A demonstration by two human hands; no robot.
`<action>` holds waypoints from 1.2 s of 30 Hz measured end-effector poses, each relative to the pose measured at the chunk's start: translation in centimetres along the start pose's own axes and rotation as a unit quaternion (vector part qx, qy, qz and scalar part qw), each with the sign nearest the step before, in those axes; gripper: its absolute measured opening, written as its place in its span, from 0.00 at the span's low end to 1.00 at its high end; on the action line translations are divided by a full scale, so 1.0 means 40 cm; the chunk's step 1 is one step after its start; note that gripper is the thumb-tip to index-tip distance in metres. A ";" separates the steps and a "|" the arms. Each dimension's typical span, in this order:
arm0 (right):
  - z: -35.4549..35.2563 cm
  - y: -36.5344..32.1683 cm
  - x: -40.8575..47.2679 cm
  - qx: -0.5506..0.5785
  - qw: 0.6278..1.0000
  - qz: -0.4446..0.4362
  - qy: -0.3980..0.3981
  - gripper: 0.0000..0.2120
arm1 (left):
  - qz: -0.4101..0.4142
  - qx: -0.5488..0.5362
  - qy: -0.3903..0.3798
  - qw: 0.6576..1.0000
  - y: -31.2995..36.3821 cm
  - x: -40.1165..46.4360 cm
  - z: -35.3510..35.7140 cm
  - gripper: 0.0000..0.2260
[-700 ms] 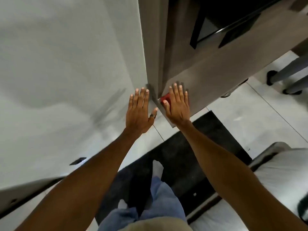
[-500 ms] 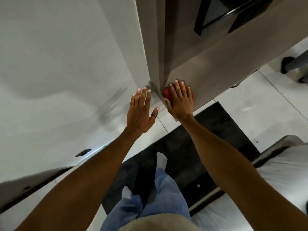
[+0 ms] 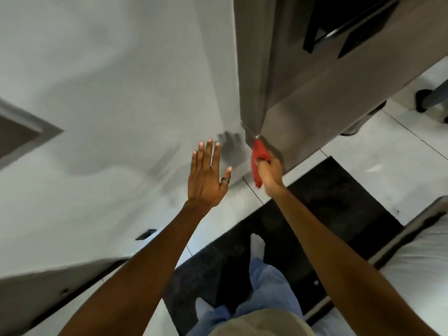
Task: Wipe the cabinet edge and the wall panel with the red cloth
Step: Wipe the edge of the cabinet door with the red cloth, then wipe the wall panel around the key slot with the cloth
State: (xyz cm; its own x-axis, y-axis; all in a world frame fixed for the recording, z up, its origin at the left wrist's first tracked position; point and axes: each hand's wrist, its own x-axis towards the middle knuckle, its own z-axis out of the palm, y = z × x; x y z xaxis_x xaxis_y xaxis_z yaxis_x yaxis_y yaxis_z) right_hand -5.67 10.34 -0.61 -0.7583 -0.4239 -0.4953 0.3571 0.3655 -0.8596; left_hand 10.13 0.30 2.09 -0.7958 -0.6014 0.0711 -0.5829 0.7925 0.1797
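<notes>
The red cloth point(image 3: 258, 158) is bunched in my right hand point(image 3: 271, 173), which grips it right below the bottom corner of the grey-brown cabinet edge point(image 3: 252, 98). The cloth's upper tip touches that corner. My left hand point(image 3: 207, 178) is flat with its fingers spread, a ring on the thumb, held against or just off the white wall panel point(image 3: 116, 88) to the left of the cabinet. Its shadow falls on the wall beside the cabinet corner.
The cabinet front point(image 3: 339, 76) carries a dark handle recess. A black mat point(image 3: 322, 214) lies on the white tiled floor under my feet. A white mattress point(image 3: 417, 267) sits at the lower right. A chair leg point(image 3: 431, 98) stands at the far right.
My right hand went from pressing the cloth flat on the cabinet front to gripping it bunched at the bottom corner of the edge. The left hand stayed spread at the wall.
</notes>
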 end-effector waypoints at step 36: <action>1.062 -0.386 -0.885 -0.208 0.528 -0.816 0.112 0.28 | -0.130 0.209 0.502 0.829 -1.010 -0.669 -0.907 0.28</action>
State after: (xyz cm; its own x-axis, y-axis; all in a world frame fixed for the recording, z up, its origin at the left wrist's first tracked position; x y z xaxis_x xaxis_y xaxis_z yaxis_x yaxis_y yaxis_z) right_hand 38.83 -15.49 24.87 0.0667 -0.3634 0.9292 -0.9863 -0.1646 0.0064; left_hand 60.95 -19.30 28.54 -0.2189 -0.3735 0.9014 -0.8863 0.4624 -0.0236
